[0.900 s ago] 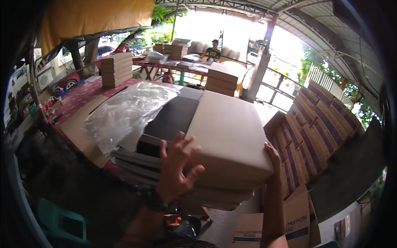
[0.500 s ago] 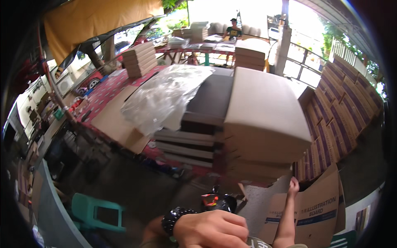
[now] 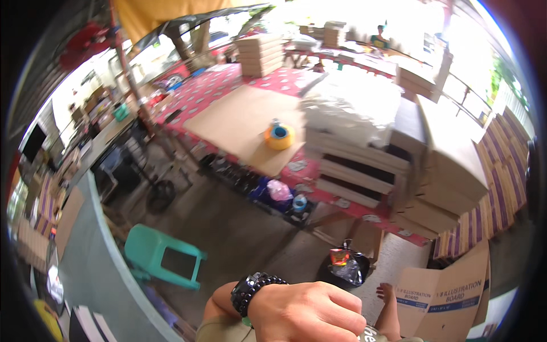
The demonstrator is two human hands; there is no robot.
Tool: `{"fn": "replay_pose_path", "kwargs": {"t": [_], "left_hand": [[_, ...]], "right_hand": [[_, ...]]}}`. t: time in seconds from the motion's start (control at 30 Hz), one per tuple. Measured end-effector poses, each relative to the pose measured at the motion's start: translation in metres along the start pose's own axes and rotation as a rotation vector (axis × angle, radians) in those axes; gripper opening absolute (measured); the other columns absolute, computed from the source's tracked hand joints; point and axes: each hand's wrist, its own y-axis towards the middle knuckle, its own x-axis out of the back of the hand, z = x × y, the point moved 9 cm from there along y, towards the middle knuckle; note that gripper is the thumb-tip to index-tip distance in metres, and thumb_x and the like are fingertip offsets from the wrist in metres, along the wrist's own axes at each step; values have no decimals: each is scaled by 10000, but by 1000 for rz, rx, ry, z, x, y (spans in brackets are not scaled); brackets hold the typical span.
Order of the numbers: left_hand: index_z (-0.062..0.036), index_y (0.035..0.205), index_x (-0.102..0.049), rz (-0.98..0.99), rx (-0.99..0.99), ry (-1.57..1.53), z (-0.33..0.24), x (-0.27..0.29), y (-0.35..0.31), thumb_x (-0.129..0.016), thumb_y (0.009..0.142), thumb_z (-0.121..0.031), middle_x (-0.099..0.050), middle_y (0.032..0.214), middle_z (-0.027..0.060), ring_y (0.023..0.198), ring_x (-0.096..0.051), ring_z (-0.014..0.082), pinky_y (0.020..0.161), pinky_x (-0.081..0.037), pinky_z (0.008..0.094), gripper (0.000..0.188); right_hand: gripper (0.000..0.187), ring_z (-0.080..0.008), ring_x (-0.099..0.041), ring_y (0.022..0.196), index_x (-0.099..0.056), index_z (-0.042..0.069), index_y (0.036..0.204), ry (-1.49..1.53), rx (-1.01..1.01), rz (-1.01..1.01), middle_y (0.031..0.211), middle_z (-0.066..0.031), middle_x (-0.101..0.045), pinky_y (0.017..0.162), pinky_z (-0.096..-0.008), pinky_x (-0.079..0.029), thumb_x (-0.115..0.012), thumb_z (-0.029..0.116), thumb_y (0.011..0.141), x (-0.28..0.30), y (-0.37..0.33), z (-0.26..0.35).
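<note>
Close in front of me at the lower edge, my left hand [image 3: 307, 312] has its fingers curled; their tips and anything in them are hidden. A black watch and dark beaded bracelet [image 3: 256, 289] circle its wrist. Farther right, my right hand [image 3: 387, 292] hangs low with fingers apart, holding nothing. Beside it stands an open brown cardboard box [image 3: 441, 296]. A black bin [image 3: 356, 272] lined with plastic is just ahead of the hands. On the table, rolls of tape [image 3: 279, 137] rest on a flat brown board [image 3: 239, 119].
Clear plastic sheeting [image 3: 350, 105] covers a stack of boards beside large brown boxes [image 3: 456, 159]. More boxes [image 3: 259, 55] stand on the pink patterned table [image 3: 219, 85]. A green stool [image 3: 165, 253] stands at left, near a grey curved panel [image 3: 108, 256]. Another person [image 3: 379, 39] is far back.
My view has swung left, so the table and boxes sit farther right. Tape rolls on the board have come into sight. My right hand is lower, its fingers now spread.
</note>
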Motion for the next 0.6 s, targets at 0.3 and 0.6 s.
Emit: {"fn": "replay_pose_path", "kwargs": {"t": [0.3, 0.6], "left_hand": [[-147, 833, -508, -179, -218, 463, -152, 38, -56, -456, 682, 41, -555, 715, 76, 447, -427, 117, 407, -328, 237, 246], [-156, 775, -500, -424, -253, 858, -216, 104, -99, -504, 692, 39, -535, 676, 50, 438, -420, 123, 412, -311, 235, 212]], "right_hand": [[259, -211, -560, 612, -541, 71, 937, -425, 21, 375, 791, -101, -588, 519, -340, -442, -576, 257, 760, -221, -9, 53], [180, -181, -537, 576, -533, 98, 932, -551, 136, 478, 733, -73, -566, 483, -330, -443, -535, 189, 776, -379, 20, 149]]}}
